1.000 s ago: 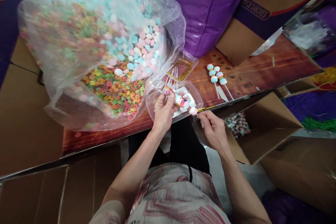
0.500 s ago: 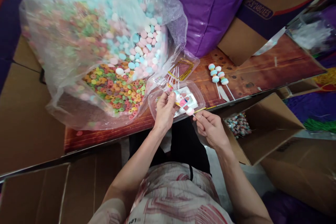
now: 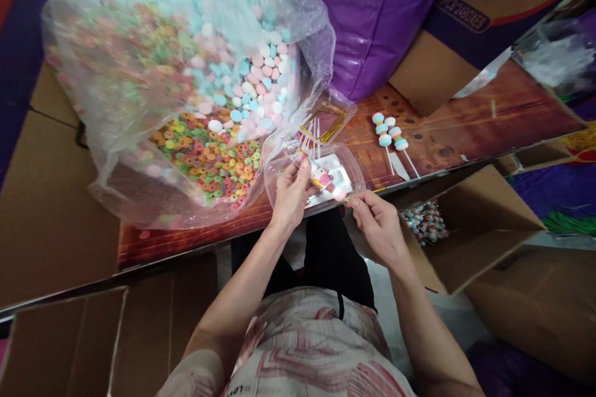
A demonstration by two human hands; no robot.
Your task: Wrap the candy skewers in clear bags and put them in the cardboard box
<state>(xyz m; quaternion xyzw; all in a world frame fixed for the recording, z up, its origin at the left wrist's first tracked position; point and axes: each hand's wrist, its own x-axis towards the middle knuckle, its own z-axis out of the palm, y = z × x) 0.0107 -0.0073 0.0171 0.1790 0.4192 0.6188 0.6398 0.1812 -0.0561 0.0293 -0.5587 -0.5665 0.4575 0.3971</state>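
My left hand (image 3: 289, 193) is closed round the mouth of a small clear wrapper holding a candy skewer (image 3: 325, 178) of pink, white and blue pieces. My right hand (image 3: 376, 221) pinches the thin stick end of that skewer just right of the last candy. Both hands hover over a clear plastic tray (image 3: 354, 169) at the near edge of the wooden table (image 3: 465, 130). A large clear bag (image 3: 139, 62) of coloured ring candies and pastel round candies lies to the left of my hands.
Two finished candy skewers (image 3: 390, 134) lie on the table to the right. Gold twist ties (image 3: 326, 124) sit behind the tray. An open cardboard box (image 3: 475, 223) with wrapped candies stands below the table at right. Purple bags and cartons line the back.
My right hand has moved left toward my left hand, pushing the skewer further into the wrapper. The left hand has stayed in place.
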